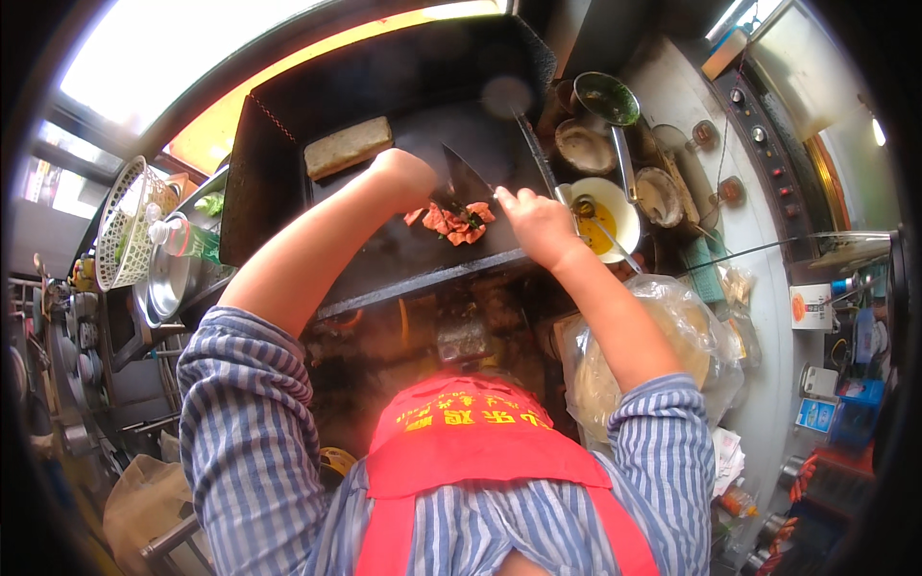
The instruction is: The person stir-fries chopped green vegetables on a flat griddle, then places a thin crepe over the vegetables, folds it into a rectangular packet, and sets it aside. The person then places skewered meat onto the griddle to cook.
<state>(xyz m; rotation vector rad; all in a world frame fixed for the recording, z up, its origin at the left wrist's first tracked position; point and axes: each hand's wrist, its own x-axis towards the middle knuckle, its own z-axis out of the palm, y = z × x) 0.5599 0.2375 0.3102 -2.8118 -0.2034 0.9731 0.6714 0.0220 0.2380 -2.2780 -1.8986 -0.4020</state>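
Pieces of pinkish-red meat (461, 223) with bits of green lie in a small heap on a dark flat griddle (367, 252), near its front edge. My right hand (536, 219) is closed on the handle of a knife or scraper, whose dark pointed blade (464, 176) slants up and left over the griddle. Just left of the meat is my left hand (407, 180), its fingers turned down and largely hidden behind the wrist; whether it holds something cannot be seen. Behind that hand rests a pale rectangular block (348, 147), apparently metal or stone.
Right of the griddle stand a bowl (625, 209) of yellow liquid with a ladle, a long-handled pan (609, 97) with green contents, and a plastic bag (666, 317) over round, flat dough. A white basket (126, 230) and a metal basin (171, 281) are at left. Dark walls enclose the griddle's back and sides.
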